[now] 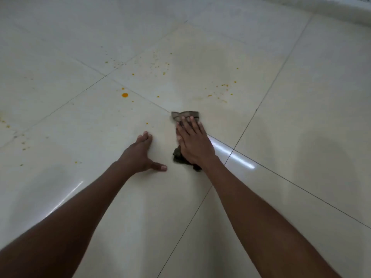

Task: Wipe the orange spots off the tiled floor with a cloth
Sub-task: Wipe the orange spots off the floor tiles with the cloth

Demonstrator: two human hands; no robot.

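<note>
My right hand (192, 143) lies flat on a dark olive cloth (185, 115), pressing it to the cream tiled floor (301, 117); the cloth shows beyond my fingertips and bunched under my wrist. My left hand (140, 155) rests open on the floor just left of it, thumb spread out. The largest orange spot (124, 95) is ahead to the left. Small orange specks (224, 85) scatter ahead to the right, others (160, 66) further ahead, and one speck (147, 123) lies close above my left hand. Faint specks (24, 145) dot the far left.
Dark grout lines (259, 105) cross the glossy tiles. A pale raised ledge or wall base (341, 11) runs along the top right. Light reflections streak the floor near my arms.
</note>
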